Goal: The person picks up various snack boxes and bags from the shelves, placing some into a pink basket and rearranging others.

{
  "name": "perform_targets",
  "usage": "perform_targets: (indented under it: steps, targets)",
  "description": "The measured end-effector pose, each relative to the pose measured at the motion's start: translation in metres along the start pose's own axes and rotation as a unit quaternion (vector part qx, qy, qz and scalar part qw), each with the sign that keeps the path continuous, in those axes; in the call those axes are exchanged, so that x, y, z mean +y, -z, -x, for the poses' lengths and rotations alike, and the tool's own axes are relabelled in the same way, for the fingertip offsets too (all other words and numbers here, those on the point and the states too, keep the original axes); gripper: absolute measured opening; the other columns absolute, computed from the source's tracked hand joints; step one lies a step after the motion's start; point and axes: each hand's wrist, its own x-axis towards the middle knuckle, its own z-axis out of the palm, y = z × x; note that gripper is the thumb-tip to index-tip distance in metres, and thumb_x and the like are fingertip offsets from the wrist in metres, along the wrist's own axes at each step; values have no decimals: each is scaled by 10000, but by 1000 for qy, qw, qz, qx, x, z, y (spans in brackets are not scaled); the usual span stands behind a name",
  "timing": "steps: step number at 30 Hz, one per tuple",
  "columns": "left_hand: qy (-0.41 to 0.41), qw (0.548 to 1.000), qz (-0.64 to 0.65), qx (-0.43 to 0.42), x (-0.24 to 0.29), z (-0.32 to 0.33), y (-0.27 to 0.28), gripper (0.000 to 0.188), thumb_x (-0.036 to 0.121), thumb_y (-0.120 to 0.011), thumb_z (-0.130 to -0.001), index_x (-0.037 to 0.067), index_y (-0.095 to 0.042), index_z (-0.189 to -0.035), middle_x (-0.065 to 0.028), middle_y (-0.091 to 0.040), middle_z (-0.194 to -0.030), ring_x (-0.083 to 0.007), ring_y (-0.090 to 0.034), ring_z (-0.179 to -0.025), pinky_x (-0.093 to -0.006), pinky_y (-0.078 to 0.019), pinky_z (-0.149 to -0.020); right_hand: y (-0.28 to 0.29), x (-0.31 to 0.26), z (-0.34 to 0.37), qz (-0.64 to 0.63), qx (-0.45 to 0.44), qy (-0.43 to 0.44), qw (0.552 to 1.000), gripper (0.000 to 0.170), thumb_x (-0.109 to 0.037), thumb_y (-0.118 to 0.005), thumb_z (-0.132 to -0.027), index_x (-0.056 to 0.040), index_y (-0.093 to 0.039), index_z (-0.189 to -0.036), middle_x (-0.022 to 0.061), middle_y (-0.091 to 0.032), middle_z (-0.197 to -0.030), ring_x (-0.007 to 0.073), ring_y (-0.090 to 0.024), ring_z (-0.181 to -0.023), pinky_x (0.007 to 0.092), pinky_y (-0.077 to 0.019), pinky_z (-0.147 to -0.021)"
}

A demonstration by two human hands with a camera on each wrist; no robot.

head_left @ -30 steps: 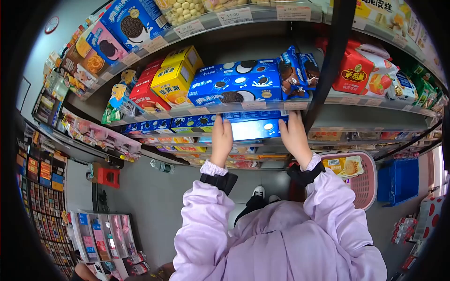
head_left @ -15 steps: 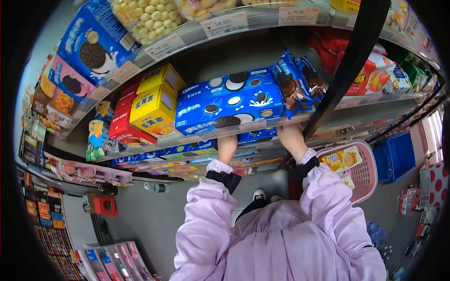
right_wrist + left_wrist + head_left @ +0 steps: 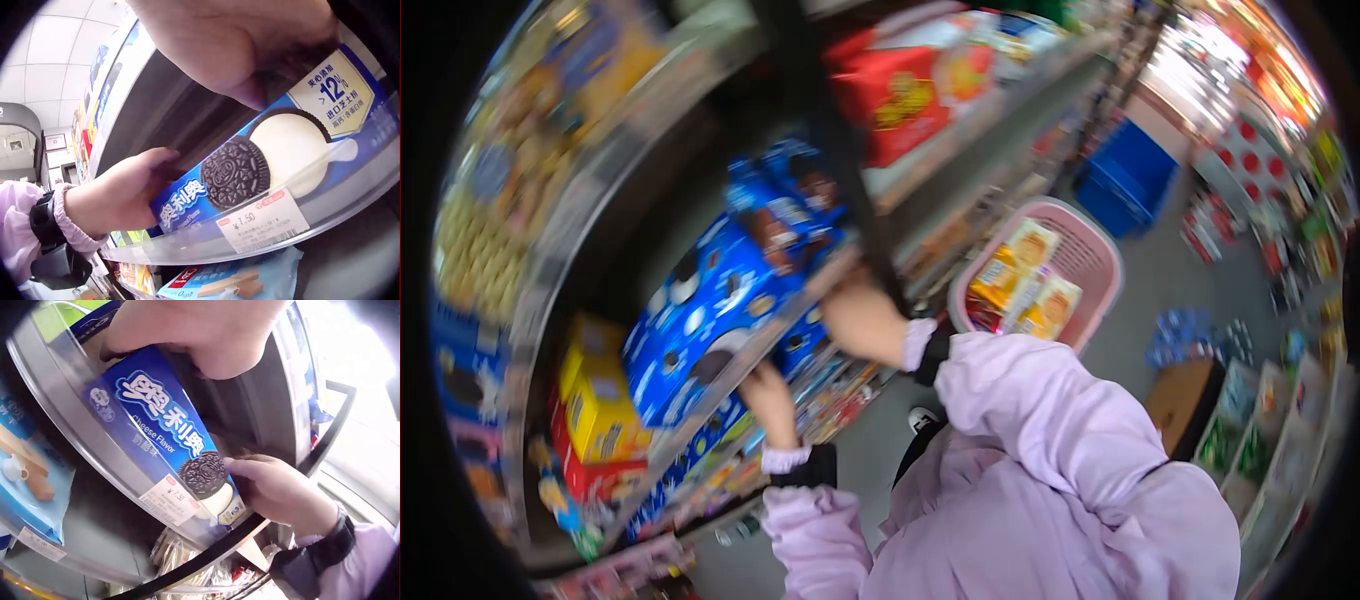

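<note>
A long blue Oreo cookie box (image 3: 156, 412), marked cheese flavor, sits on a lower shelf behind a clear price-tag strip (image 3: 250, 231). My left hand (image 3: 772, 398) grips one end of this box; in the right wrist view the left hand (image 3: 122, 190) reaches around the end beside its lettering. At the opposite end, my right hand (image 3: 862, 318) holds the box, and the right hand's thumb lies near the pictured cookie in the left wrist view. The shelf above partly hides both hands in the blurred head view.
A bigger blue Oreo box (image 3: 690, 320) stands on the shelf above, beside blue snack bags (image 3: 785, 205) and yellow boxes (image 3: 595, 410). A dark upright post (image 3: 820, 110) divides the shelving. On the right, a pink basket (image 3: 1105, 275) holds snack packs, near a blue bin (image 3: 1135, 175).
The cookie box went from in front of the shelves into the lower shelf, with both hands on it. The head view has since turned right and blurred.
</note>
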Motion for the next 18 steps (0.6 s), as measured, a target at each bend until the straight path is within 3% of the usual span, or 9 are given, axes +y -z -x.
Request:
perform_targets:
  steps: [1,3,5,6,9,10,13,15,18]
  targets:
    - [7,999,13,-34,18,4,10,401,201,-396,-914,-62,-377,-1216,-238,-412,-1239,-325,-399,-1146,-354,-281,-972,8,-6,8,37,66,19,997,333,-125,-518,-728,67,-510,-1001,275,-514,-1035,381,-520,-960,449,-439,-776]
    - [-81,997,2,12,38,23,17,418,177,-389,-914,-62,-331,-1252,-219,-365,-1284,-322,-359,-1180,-365,-248,-996,28,-17,32,-107,71,8,992,438,-128,-547,-740,92,-441,-1104,298,-385,-1200,414,-385,-1126,444,-343,-928]
    - [-100,995,-17,-12,75,49,31,447,169,-383,-908,-58,-282,-1279,-239,-265,-1342,-345,-249,-1250,-400,-154,-1034,47,-18,62,-159,41,19,986,508,-140,-578,-757,63,-367,-1172,282,-327,-1259,392,-324,-1191,421,-297,-980]
    - [-104,994,12,-19,80,61,33,444,155,-383,-900,-48,-289,-1283,-233,-295,-1326,-331,-285,-1236,-405,-190,-1025,57,-13,75,-204,8,18,979,519,-127,-571,-769,52,-351,-1204,282,-312,-1278,391,-302,-1210,417,-274,-1004]
    - [-104,980,111,-126,78,91,32,440,133,-391,-887,-44,-300,-1280,-223,-321,-1307,-327,-347,-1198,-390,-259,-996,74,13,120,-238,-25,-15,971,521,-105,-575,-758,42,-359,-1209,281,-325,-1271,384,-324,-1199,415,-286,-996]
    - [-95,977,129,-142,80,100,28,405,102,-419,-867,-33,-364,-1245,-200,-423,-1231,-302,-450,-1108,-366,-344,-931,76,26,135,-230,-33,-36,972,502,-99,-568,-760,38,-372,-1201,270,-344,-1262,377,-348,-1182,410,-303,-984]
    - [-53,953,105,-280,81,117,11,333,79,-444,-854,-18,-451,-1172,-174,-537,-1092,-277,-535,-994,-352,-404,-859,92,68,172,-224,-89,-94,966,446,-86,-552,-764,36,-404,-1167,228,-407,-1220,352,-434,-1100,392,-360,-931]
    - [-53,940,108,-319,95,125,-8,297,84,-456,-850,-9,-485,-1131,-161,-576,-1014,-268,-564,-936,-347,-426,-818,96,97,197,-230,-67,-113,964,370,-91,-558,-738,60,-479,-1067,198,-505,-1026,333,-490,-986,377,-402,-859]
    - [-63,929,102,-349,122,141,-44,271,91,-470,-845,-1,-507,-1097,-155,-600,-961,-262,-584,-893,-339,-445,-784,108,143,235,-215,-92,-136,963,343,-102,-543,-747,52,-494,-1050,201,-530,-978,333,-505,-959,380,-415,-835]
